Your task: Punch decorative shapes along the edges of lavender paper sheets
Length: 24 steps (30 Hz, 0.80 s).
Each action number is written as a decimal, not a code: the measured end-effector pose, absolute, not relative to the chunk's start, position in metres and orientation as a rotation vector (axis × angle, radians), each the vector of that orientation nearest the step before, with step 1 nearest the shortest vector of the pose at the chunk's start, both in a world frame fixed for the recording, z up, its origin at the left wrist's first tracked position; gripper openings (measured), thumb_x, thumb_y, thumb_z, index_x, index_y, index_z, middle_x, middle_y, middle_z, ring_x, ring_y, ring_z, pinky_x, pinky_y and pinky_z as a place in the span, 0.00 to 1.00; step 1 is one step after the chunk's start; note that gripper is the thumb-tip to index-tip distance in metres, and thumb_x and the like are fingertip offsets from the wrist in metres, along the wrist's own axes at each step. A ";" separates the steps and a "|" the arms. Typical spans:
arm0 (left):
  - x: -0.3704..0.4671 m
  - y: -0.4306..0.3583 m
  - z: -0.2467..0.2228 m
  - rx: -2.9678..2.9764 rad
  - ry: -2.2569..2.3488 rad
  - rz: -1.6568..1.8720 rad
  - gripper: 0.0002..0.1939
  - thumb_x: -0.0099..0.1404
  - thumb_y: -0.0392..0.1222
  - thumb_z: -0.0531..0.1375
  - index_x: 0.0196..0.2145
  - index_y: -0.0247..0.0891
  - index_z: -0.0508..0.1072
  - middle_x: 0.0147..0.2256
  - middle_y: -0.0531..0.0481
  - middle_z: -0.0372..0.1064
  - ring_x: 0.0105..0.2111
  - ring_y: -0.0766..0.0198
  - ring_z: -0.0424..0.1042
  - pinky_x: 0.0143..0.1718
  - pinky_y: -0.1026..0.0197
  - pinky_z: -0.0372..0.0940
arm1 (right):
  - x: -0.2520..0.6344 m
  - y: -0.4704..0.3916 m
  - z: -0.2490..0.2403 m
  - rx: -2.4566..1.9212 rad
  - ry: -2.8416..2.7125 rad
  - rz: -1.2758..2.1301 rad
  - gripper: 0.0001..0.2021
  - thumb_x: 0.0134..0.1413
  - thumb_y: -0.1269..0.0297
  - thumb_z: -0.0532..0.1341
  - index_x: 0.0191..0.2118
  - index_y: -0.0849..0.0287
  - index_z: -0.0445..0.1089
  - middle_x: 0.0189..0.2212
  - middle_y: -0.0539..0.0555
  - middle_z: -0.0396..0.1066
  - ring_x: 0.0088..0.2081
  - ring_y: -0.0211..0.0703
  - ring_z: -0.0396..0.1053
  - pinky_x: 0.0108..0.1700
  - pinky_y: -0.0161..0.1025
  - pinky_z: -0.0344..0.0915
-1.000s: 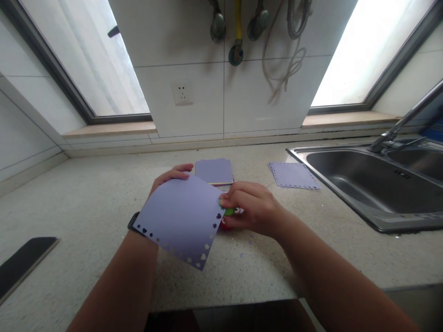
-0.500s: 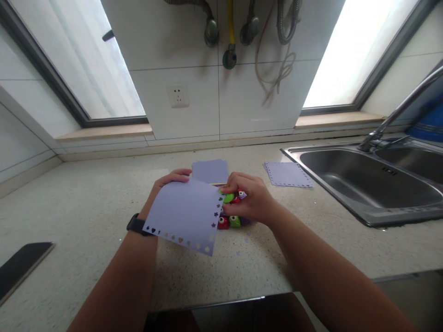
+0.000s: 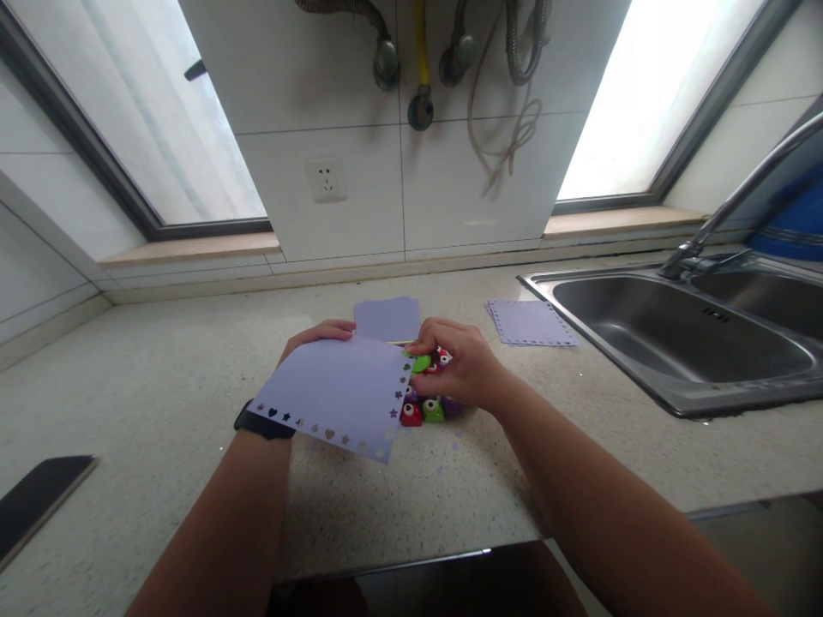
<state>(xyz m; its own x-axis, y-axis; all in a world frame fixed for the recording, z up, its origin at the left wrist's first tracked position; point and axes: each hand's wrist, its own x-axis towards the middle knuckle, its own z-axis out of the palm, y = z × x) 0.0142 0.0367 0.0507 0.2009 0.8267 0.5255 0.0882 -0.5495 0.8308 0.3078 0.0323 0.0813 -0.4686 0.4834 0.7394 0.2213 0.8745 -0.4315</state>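
A sheet of lilac paper is held up at a tilt, with small shapes such as hearts and stars cut along its near and right edges. My left hand grips the sheet at its far left side; most of that hand is hidden behind the paper. At the sheet's right edge, my right hand is closed round a green craft punch, thumb and fingers pinching it. Several more small punches in red, green and purple stand beneath and beside it, among them a red punch and another green punch.
Behind my hands lies a stack of plain lilac paper. Punched lilac sheets lie to the right, by the steel sink. A dark flat object is at the left. Tiny paper scraps dot the counter.
The paper's near left corner has shifted left and slightly up, showing more cut shapes along the near edge. My right hand stays at the green punch. The whole view has shifted slightly.
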 end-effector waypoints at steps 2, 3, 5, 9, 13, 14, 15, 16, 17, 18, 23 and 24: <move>0.015 0.036 0.051 1.765 0.870 1.421 0.25 0.46 0.60 0.73 0.39 0.42 0.84 0.49 0.37 0.77 0.52 0.41 0.72 0.55 0.49 0.64 | 0.308 0.033 0.081 -0.536 -2.094 0.345 0.11 0.45 0.68 0.70 0.34 0.56 0.68 0.29 0.49 0.71 0.29 0.37 0.68 0.32 0.35 0.64; 0.017 0.035 0.052 1.733 0.878 1.426 0.25 0.46 0.60 0.73 0.38 0.41 0.84 0.49 0.37 0.77 0.52 0.40 0.72 0.54 0.49 0.65 | 0.308 0.033 0.081 -0.548 -2.110 0.343 0.12 0.46 0.66 0.70 0.35 0.57 0.68 0.30 0.50 0.71 0.30 0.38 0.68 0.33 0.36 0.64; 0.022 0.033 0.054 1.650 0.899 1.445 0.23 0.47 0.58 0.72 0.37 0.41 0.84 0.48 0.38 0.77 0.51 0.41 0.73 0.51 0.48 0.68 | 0.307 0.035 0.079 -0.570 -2.130 0.344 0.12 0.48 0.64 0.71 0.38 0.56 0.69 0.32 0.50 0.72 0.31 0.38 0.68 0.34 0.36 0.64; 0.034 0.032 0.051 1.343 0.988 1.516 0.13 0.54 0.50 0.70 0.33 0.39 0.84 0.41 0.42 0.80 0.42 0.49 0.77 0.42 0.51 0.71 | 0.306 0.039 0.074 -0.643 -2.083 0.416 0.14 0.48 0.61 0.72 0.40 0.57 0.70 0.30 0.49 0.71 0.28 0.36 0.66 0.33 0.37 0.64; 0.037 0.038 0.041 1.214 1.037 1.595 0.12 0.50 0.45 0.74 0.32 0.38 0.82 0.32 0.50 0.79 0.32 0.59 0.76 0.36 0.58 0.71 | 0.306 0.045 0.067 -0.746 -1.939 0.629 0.18 0.48 0.57 0.73 0.42 0.59 0.71 0.26 0.48 0.70 0.27 0.37 0.65 0.31 0.37 0.63; 0.037 0.039 0.040 1.200 1.058 1.599 0.13 0.50 0.44 0.75 0.33 0.37 0.81 0.31 0.50 0.79 0.30 0.61 0.75 0.33 0.59 0.70 | 0.306 0.047 0.065 -0.767 -1.886 0.702 0.19 0.48 0.56 0.72 0.42 0.59 0.71 0.25 0.47 0.69 0.26 0.37 0.65 0.31 0.37 0.63; 0.036 0.040 0.039 1.187 1.076 1.594 0.15 0.50 0.45 0.75 0.34 0.37 0.81 0.31 0.49 0.79 0.29 0.62 0.74 0.30 0.61 0.69 | 0.306 0.050 0.063 -0.788 -1.829 0.770 0.19 0.49 0.54 0.72 0.43 0.59 0.71 0.25 0.47 0.68 0.26 0.36 0.65 0.30 0.37 0.63; 0.036 0.040 0.038 1.179 1.089 1.581 0.16 0.50 0.46 0.75 0.35 0.36 0.81 0.32 0.48 0.79 0.28 0.62 0.74 0.28 0.62 0.68 | 0.306 0.053 0.061 -0.811 -1.777 0.823 0.19 0.50 0.53 0.71 0.43 0.59 0.71 0.25 0.46 0.68 0.25 0.36 0.64 0.30 0.37 0.63; 0.036 0.040 0.039 1.174 1.095 1.571 0.17 0.50 0.46 0.75 0.35 0.34 0.81 0.31 0.47 0.79 0.27 0.63 0.73 0.26 0.63 0.67 | 0.306 0.056 0.060 -0.836 -1.732 0.857 0.19 0.51 0.52 0.71 0.43 0.59 0.71 0.25 0.47 0.68 0.25 0.36 0.64 0.30 0.37 0.62; 0.036 0.040 0.039 1.172 1.096 1.566 0.18 0.50 0.47 0.75 0.36 0.34 0.81 0.32 0.46 0.78 0.26 0.64 0.73 0.25 0.63 0.66 | 0.307 0.060 0.058 -0.861 -1.696 0.871 0.19 0.51 0.51 0.70 0.42 0.60 0.72 0.25 0.47 0.69 0.25 0.36 0.64 0.29 0.37 0.62; 0.037 0.040 0.041 1.157 1.125 1.582 0.21 0.51 0.47 0.75 0.39 0.33 0.80 0.32 0.45 0.79 0.25 0.65 0.74 0.23 0.65 0.65 | 0.308 0.069 0.056 -0.980 -1.637 0.889 0.18 0.56 0.48 0.66 0.39 0.61 0.74 0.27 0.50 0.72 0.27 0.38 0.65 0.31 0.38 0.62; 0.037 0.040 0.042 1.159 1.129 1.582 0.21 0.51 0.48 0.75 0.38 0.33 0.80 0.32 0.45 0.79 0.25 0.64 0.74 0.22 0.65 0.65 | 0.309 0.069 0.056 -1.016 -1.654 0.874 0.18 0.57 0.47 0.64 0.37 0.60 0.74 0.25 0.49 0.71 0.26 0.38 0.65 0.31 0.38 0.62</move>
<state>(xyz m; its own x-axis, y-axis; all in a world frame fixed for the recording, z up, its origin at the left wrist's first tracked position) 0.0373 0.0399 0.0415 -0.2084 0.9568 0.2028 -0.1199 -0.2308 0.9656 0.3086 0.0689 0.0556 -0.1808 0.9157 0.3590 0.2188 0.3933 -0.8930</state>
